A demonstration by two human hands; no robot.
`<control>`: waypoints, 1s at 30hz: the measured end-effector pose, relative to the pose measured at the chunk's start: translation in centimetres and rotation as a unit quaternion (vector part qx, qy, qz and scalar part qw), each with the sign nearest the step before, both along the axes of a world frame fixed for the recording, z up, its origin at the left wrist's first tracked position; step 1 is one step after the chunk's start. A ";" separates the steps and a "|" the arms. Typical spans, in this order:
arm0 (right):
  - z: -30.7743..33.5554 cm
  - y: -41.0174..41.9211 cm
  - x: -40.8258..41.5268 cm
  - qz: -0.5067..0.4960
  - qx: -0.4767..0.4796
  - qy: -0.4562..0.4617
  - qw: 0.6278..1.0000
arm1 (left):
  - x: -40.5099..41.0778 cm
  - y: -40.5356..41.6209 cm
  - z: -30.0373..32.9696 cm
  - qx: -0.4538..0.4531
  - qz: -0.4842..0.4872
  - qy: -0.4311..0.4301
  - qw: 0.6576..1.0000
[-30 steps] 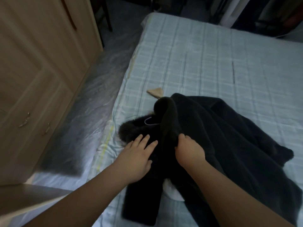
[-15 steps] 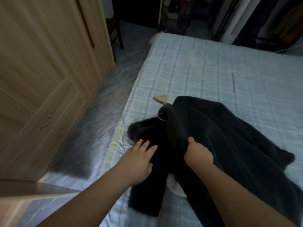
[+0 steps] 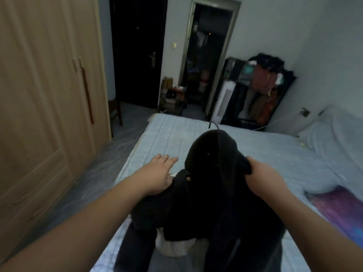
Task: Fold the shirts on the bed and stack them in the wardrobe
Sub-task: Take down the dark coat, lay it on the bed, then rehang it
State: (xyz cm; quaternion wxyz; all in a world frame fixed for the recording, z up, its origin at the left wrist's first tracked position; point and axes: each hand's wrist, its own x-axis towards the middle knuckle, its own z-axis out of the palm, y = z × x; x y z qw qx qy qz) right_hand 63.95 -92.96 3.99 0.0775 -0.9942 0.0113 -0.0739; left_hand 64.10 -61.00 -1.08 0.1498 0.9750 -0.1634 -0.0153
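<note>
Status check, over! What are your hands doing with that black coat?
Right hand gripping black coat, lifted off bed. Left hand open, resting at coat's edge. Hanger in it. Wardrobe shut.

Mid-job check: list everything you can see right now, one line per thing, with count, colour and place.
dark garment: one, black, lifted over the bed's near end
hanger hook: one, dark, poking from the garment's top
white cloth: one, under the garment
bed: one, pale blue check cover, centre
pillow: one, pale, far right
purple cloth: one, bed's right edge
wardrobe: one, light wood, left, doors closed
clothes rack: one, black, beyond the bed
left hand: open, at the garment's left edge
right hand: gripping the garment
</note>
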 end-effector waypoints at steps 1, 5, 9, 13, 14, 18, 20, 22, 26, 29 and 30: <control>1.6 -1.5 -1.6 0.000 0.003 -0.013 1.000 | -0.7 -1.2 1.2 -0.008 0.001 0.000 1.000; 7.9 -6.8 -7.4 -0.004 -0.010 -0.078 0.997 | -3.2 -6.4 6.6 -0.012 -0.018 -0.014 1.000; 13.6 -11.1 -12.6 -0.014 -0.025 -0.142 0.990 | -4.3 -11.4 12.5 -0.034 -0.051 -0.060 0.996; 18.1 -14.9 -16.8 -0.025 -0.005 -0.195 0.981 | -4.7 -15.1 17.0 -0.055 -0.092 -0.105 0.989; 19.2 -15.7 -18.0 -0.026 0.012 -0.207 0.978 | -4.6 -16.0 18.1 -0.059 -0.107 -0.119 0.985; 22.7 -18.4 -21.9 -0.009 0.037 -0.244 0.969 | -4.6 -19.3 22.7 -0.072 -0.175 -0.210 0.959; 24.1 -19.3 -23.6 0.007 0.031 -0.258 0.966 | -5.3 -20.9 25.2 -0.091 -0.218 -0.232 0.943; 25.2 -20.4 -25.1 0.016 0.024 -0.274 0.961 | -6.3 -22.1 27.5 -0.121 -0.251 -0.210 0.937; 26.6 -22.5 -27.3 0.032 0.028 -0.280 0.959 | -6.5 -23.4 30.1 -0.151 -0.284 -0.178 0.930; 27.0 -23.8 -27.6 0.017 0.049 -0.272 0.961 | -7.3 -24.8 30.9 -0.176 -0.311 -0.180 0.916; 27.2 -24.1 -27.4 0.007 0.055 -0.268 0.962 | -7.6 -25.3 31.2 -0.189 -0.313 -0.196 0.910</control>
